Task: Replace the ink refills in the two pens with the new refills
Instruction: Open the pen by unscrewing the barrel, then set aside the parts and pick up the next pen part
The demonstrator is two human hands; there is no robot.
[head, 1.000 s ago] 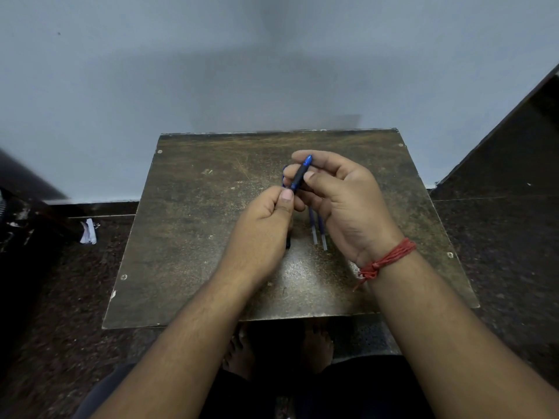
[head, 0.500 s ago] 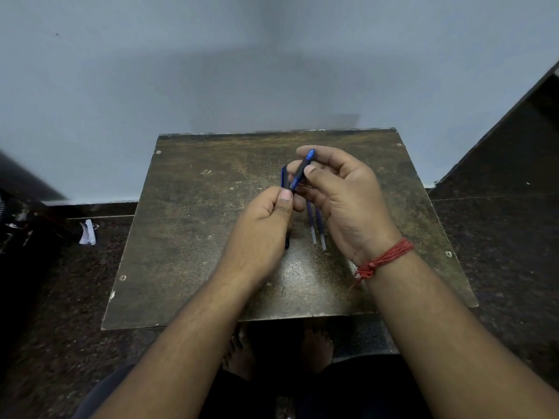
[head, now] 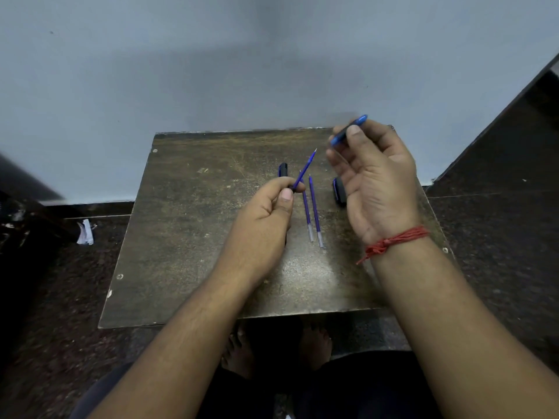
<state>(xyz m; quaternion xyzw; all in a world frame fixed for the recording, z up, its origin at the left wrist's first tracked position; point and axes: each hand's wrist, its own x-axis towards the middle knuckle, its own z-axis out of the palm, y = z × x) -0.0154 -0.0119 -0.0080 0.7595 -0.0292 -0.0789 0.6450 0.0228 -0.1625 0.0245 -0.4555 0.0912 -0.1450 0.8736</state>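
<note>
Grey wall rises behind my worn brown bench (head: 187, 252). My left hand (head: 260, 225) pinches a pen's lower half, its refill (head: 305, 169) sticking up exposed, probably ready to pull out. My right hand (head: 372, 182) grips the barrel (head: 348, 131), held aside for clearance. Two new refills (head: 313, 213) lie side by side between my hands, within easy reach. A second pen (head: 283, 170) lies behind my left hand.
</note>
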